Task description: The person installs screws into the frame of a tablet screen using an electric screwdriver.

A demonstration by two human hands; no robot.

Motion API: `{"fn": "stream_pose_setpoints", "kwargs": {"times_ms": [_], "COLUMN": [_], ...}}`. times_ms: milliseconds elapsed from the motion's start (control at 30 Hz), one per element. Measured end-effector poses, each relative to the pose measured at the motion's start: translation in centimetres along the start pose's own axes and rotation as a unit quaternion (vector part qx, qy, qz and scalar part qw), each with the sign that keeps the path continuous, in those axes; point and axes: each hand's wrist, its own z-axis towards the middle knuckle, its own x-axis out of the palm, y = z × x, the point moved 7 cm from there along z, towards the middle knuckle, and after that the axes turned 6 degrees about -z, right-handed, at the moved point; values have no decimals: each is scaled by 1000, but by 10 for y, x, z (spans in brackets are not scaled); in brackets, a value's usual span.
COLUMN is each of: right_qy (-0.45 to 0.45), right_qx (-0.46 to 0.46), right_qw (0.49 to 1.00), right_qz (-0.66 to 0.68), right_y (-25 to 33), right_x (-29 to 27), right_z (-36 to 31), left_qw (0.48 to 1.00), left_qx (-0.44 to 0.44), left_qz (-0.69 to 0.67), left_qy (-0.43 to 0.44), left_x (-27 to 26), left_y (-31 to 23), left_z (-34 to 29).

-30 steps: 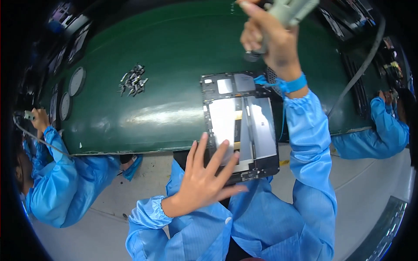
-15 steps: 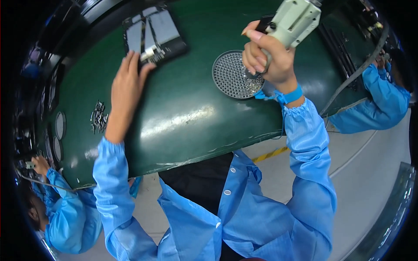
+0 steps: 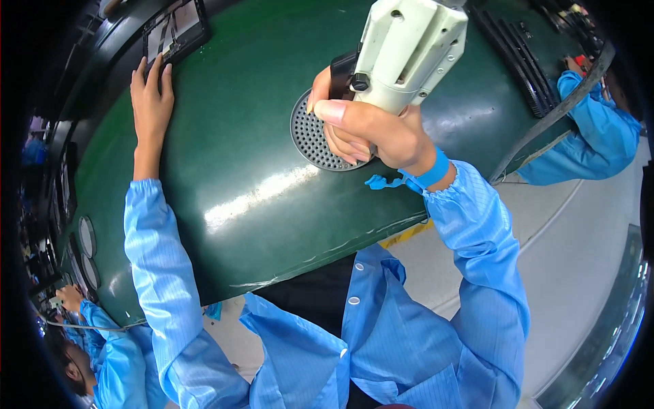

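Observation:
My left hand (image 3: 151, 99) lies with its fingers stretched out at the lower edge of an opened flat black device (image 3: 178, 28) with grey panels inside, at the far left of the table. Its fingertips reach the device's edge; whether they press on it I cannot tell. My right hand (image 3: 381, 133) is wrapped round a pale green electric screwdriver (image 3: 402, 61), raised above the table. Beneath that hand sits a round grey tray (image 3: 313, 140) full of small holes, partly covered by the hand. A blue band (image 3: 432, 172) circles my right wrist.
The green table (image 3: 252, 136) has a worn front edge. Long black strips (image 3: 521, 65) lie at its right, by a thick grey cable (image 3: 555, 112). Round discs (image 3: 86, 236) lie at the left. Co-workers in blue sleeves sit at left (image 3: 122, 354) and right (image 3: 593, 146).
The flat device has moved away to the far left with my left hand, whose fingers have straightened. My right hand and the screwdriver have come nearer and left. The small dark pile no longer shows.

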Motion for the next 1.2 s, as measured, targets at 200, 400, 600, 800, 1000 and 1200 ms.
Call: {"fn": "stream_pose_setpoints", "kwargs": {"times_ms": [200,400,600,800,1000,1200], "right_qy": [9,13,4,15,7,16], "right_qx": [-1,6,1,-4,2,-10], "right_qw": [1000,1000,1000,995,994,991], "right_qz": [-9,-14,-13,-99,-111,-133], "right_y": [-4,-12,-12,-8,-6,0], "right_x": [2,4,4,6,8,11], "right_z": [-2,-2,-3,-5,-6,-4], "left_qw": [995,991,985,982,984,988], "left_qx": [-44,-60,-87,-100,-96,-92], "left_qz": [-75,-81,-112,-130,-134,-126], "left_qy": [51,92,96,90,69,8], "left_x": [-62,-99,-103,-102,-107,-125], "left_y": [-69,-85,-84,-82,-84,-82], "left_z": [-39,-73,-77,-78,-75,-69]}}
